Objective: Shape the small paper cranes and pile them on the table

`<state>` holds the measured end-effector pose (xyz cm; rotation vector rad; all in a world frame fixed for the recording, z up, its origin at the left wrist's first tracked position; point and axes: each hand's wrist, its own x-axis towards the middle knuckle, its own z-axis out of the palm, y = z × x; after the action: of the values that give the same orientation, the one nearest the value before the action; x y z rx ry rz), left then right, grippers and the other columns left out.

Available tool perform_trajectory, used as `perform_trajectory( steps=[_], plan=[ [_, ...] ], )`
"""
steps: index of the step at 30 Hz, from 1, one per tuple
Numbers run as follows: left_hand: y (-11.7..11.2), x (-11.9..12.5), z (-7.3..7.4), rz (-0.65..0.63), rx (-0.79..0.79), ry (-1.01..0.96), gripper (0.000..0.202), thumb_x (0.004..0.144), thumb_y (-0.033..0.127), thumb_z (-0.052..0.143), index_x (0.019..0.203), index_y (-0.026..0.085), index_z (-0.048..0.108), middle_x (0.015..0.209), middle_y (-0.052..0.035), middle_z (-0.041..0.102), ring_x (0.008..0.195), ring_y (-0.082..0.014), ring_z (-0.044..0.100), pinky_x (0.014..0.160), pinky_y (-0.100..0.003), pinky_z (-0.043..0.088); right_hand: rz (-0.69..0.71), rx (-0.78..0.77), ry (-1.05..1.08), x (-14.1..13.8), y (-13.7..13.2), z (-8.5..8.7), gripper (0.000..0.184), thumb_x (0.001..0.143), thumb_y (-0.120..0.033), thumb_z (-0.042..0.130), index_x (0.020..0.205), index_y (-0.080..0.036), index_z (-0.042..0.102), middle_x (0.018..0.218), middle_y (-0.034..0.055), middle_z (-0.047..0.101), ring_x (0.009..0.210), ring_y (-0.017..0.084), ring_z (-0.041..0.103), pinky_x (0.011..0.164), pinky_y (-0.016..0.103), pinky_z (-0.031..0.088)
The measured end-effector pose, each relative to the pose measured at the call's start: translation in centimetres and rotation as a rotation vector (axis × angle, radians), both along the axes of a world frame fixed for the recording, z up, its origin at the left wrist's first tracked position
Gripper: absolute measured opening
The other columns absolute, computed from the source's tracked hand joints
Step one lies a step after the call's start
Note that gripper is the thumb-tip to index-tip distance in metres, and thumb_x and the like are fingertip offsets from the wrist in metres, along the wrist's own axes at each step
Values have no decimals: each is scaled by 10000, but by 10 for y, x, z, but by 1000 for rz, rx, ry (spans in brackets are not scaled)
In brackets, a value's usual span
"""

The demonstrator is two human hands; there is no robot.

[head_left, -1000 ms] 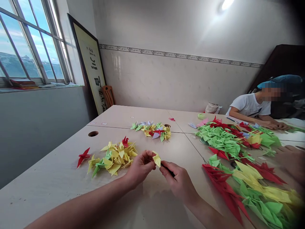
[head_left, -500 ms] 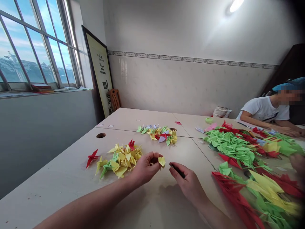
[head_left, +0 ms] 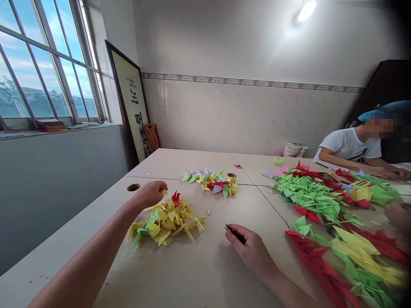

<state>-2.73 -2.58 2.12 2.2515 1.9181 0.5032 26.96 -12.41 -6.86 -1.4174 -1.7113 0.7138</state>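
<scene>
My left hand [head_left: 154, 193] is closed above the far left side of a pile of folded paper cranes [head_left: 168, 220], mostly yellow with some green. A bit of yellow paper [head_left: 165, 192] shows at its fingertips; the rest is hidden. On top of the pile sits a red paper crane [head_left: 175, 198]. My right hand [head_left: 252, 248] rests low over the table, right of the pile, closed around slim dark tweezers [head_left: 238, 235] whose points face left. Between the pile and the right hand lies a tiny whitish object [head_left: 208, 212], too small to name.
Another cluster of mixed cranes [head_left: 221, 185] lies farther back, near a round table hole [head_left: 133, 187]. Green crane heaps [head_left: 308, 192] and red ones [head_left: 316, 261] cover the right side. A person in a white shirt [head_left: 348, 145] sits at the far right. A blurred hand [head_left: 398, 216] shows at the right edge.
My left hand has moved left and away from the tweezers, over the pile. The red crane at far left no longer shows. My right hand stays nearly in place.
</scene>
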Motion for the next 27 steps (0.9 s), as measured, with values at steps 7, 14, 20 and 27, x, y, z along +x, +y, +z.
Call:
perform_trajectory(
  steps=[7, 14, 20, 27],
  plan=[
    [8, -7, -11, -78, -104, 40, 394, 632, 156, 446, 987, 207, 610, 942, -36, 662, 823, -185, 602, 684, -243, 436, -6, 34, 16, -2, 0, 2, 326, 791, -389, 509, 964, -161, 665, 947, 79, 686, 844, 227, 614, 706, 289, 468],
    [8, -7, -6, -29, -65, 95, 380, 705, 283, 438, 1043, 184, 580, 973, -57, 652, 864, -213, 592, 744, -300, 431, 20, 17, 9, -2, 0, 4, 328, 795, -388, 499, 976, -162, 655, 917, 71, 687, 810, 215, 616, 708, 293, 464],
    [2, -1, 4, 12, -21, 118, 407, 731, 338, 418, 1069, 167, 566, 1044, -82, 627, 939, -244, 572, 784, -336, 426, 41, 5, -6, -2, -1, 6, 316, 799, -386, 494, 968, -171, 650, 873, 54, 688, 770, 204, 612, 680, 278, 460],
    [-26, 26, 27, -77, 159, 94, 376, 760, 333, 416, 1053, 164, 581, 1094, -84, 592, 992, -235, 546, 870, -350, 407, 50, 39, -45, -2, -1, 4, 296, 799, -349, 485, 974, -180, 652, 888, 56, 686, 784, 199, 609, 683, 262, 449]
  ],
)
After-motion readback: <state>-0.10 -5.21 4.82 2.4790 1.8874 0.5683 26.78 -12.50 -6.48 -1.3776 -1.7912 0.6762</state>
